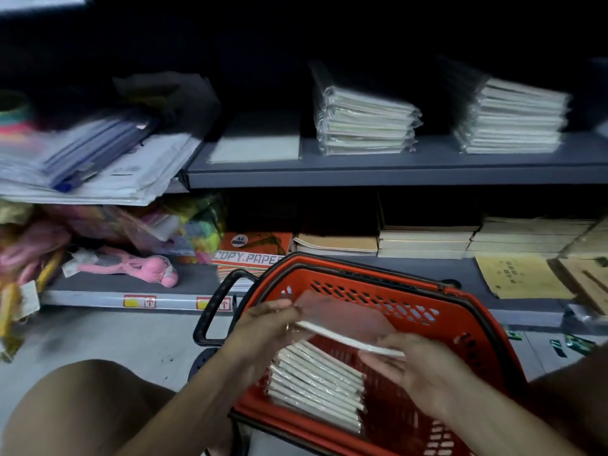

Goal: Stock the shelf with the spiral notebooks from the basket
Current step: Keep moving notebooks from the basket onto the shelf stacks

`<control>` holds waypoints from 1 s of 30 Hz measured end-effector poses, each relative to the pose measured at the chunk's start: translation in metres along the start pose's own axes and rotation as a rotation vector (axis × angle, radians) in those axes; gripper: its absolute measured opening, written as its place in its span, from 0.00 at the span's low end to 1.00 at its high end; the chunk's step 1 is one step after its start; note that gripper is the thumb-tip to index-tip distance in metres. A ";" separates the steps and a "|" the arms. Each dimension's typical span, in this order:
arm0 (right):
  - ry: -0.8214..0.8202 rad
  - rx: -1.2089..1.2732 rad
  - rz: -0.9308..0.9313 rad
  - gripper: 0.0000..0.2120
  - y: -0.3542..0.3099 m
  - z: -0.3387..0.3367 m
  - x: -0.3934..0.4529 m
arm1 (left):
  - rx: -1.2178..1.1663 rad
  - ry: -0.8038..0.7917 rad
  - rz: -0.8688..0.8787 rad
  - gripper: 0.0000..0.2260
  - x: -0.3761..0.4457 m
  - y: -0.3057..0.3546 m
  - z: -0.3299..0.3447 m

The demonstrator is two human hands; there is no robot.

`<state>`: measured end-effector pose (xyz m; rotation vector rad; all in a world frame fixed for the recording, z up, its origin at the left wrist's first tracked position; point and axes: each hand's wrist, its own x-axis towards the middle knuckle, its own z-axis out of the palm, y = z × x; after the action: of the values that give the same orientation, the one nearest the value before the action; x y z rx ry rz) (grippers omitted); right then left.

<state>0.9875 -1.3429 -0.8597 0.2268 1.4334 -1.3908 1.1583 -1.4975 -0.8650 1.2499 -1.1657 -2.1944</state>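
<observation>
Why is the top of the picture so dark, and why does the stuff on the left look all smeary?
Head view: no light reaches the back above the upper shelf, so it goes black. The folders on the left are streaked by motion blur. The wrapped notebook in both hands is blurred too; the basket looks sharper.

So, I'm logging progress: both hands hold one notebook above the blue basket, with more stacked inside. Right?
Not quite: the basket is red, not blue, as the head view shows. Both the left hand and right hand do hold one notebook above it, with more notebooks stacked inside.
</observation>
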 end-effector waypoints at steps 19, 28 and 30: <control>-0.472 -0.272 -0.551 0.09 -0.052 0.080 -0.093 | -0.299 -0.289 0.413 0.32 -0.099 0.071 -0.044; -0.481 -0.276 -0.672 0.09 -0.088 0.138 -0.058 | -0.359 -0.161 0.498 0.24 -0.066 0.124 -0.055; -0.472 -0.270 -0.652 0.09 -0.101 0.154 -0.046 | -0.411 -0.137 0.517 0.23 -0.051 0.140 -0.055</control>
<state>1.0142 -1.4737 -0.7242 -0.7594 1.3145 -1.5912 1.2197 -1.5745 -0.7398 0.5605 -0.8914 -1.9987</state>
